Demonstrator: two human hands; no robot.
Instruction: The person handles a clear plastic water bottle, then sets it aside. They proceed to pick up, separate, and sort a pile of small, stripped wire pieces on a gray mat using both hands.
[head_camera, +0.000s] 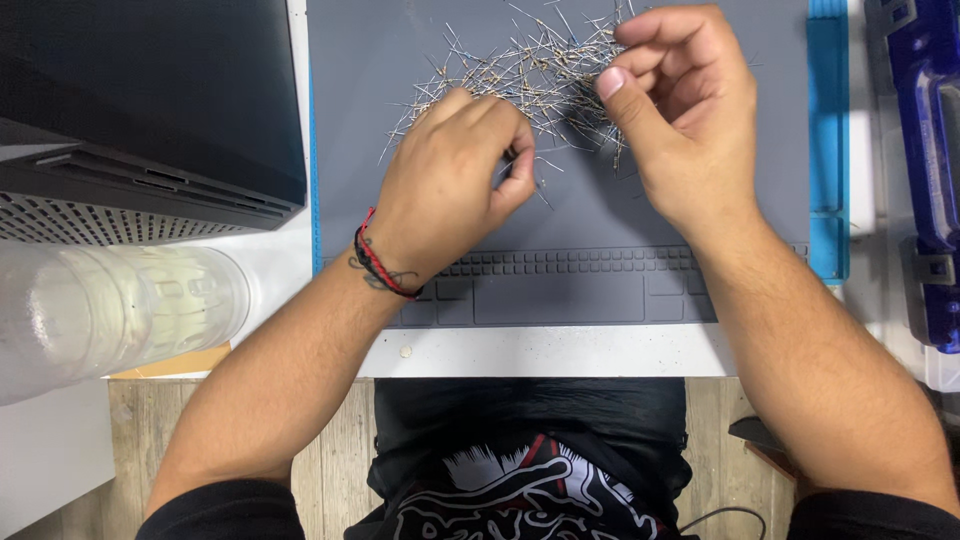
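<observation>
Left hand (455, 170), right hand (675, 110) — fingertips in wire-lead pile (530, 70) on grey mat (590, 215).

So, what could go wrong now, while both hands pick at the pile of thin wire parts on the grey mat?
1. The pile of wire parts is tangled, so pulling one with the right hand may drag others and bend their leads.
2. Loose pieces near the left hand could get flicked off the grey mat.
3. The clear plastic bottle lies close to the left forearm and might get knocked.

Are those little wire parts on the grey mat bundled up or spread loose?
Spread loose. The wire-leaded components lie in a tangled, scattered pile on the grey mat, leads pointing every way, strays at the edges.
</observation>
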